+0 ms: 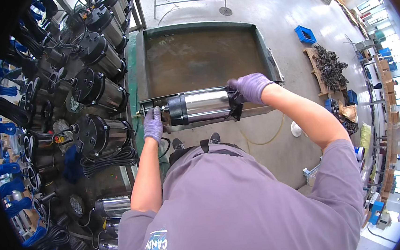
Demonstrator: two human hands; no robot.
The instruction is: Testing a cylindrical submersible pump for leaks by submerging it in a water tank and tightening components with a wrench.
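A submersible pump (208,104), with a shiny steel barrel and black end pieces, lies on its side across the near edge of a tank of brownish water (199,59). My left hand (152,125), in a purple glove, is closed at the pump's left end, by a small metal fitting; what its fingers grip is partly hidden. At the other end, my right hand (252,88), gloved the same way, is closed on the black end piece of the pump. Its fingertips are blurred.
Several similar pumps (98,90) with coiled cables stand close on my left. A blue crate (305,34) and a wooden pallet of dark metal parts (329,68) are on the floor to the right. A thin yellowish hose (269,142) lies below the tank.
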